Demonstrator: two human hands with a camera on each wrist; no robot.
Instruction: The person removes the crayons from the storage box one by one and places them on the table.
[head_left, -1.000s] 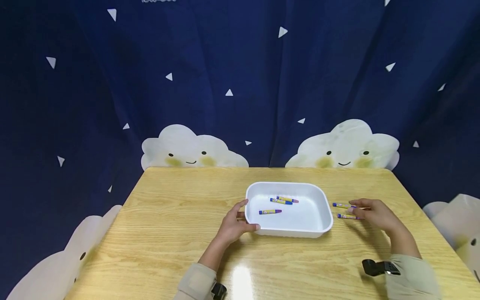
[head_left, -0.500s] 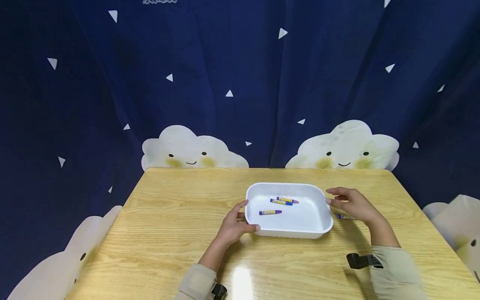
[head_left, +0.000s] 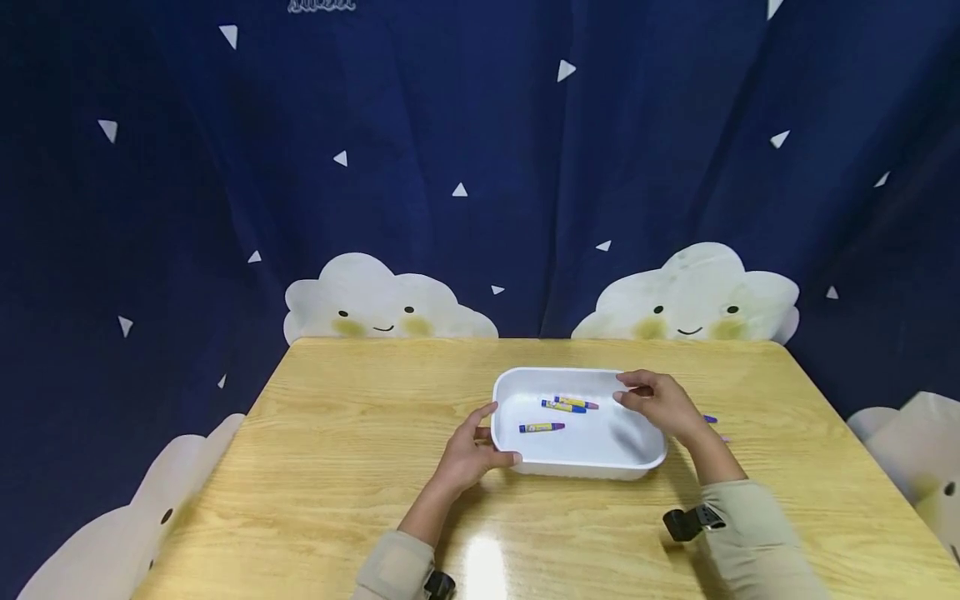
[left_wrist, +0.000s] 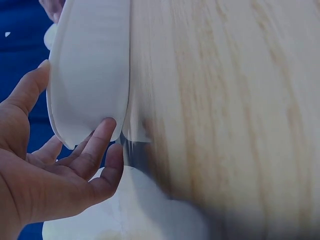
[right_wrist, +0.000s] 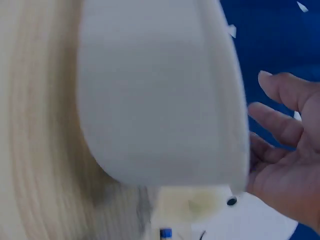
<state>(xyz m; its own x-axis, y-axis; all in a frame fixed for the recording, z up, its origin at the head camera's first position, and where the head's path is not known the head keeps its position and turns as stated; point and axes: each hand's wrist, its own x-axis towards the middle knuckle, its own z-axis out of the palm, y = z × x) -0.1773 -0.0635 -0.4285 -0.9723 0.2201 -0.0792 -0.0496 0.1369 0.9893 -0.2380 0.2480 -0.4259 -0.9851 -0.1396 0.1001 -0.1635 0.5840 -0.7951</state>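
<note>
A white rectangular tray stands on the wooden table. My left hand holds its left end, thumb over the front rim and fingers along the end wall. Inside lie a purple crayon, a blue crayon and a pinkish crayon. Over the tray's right end is my right hand, thumb and forefinger apart, with nothing seen between them. Behind that wrist, the tips of a blue-violet crayon and a pink crayon show on the table; the rest is hidden.
The wooden table reaches back to a dark blue curtain with white triangles and smiling clouds. A small black camera sits on the right wrist, another on the left.
My right hand has moved left from the crayons on the table to above the tray's right end. The left hand, the tray and the crayons inside stay put.
</note>
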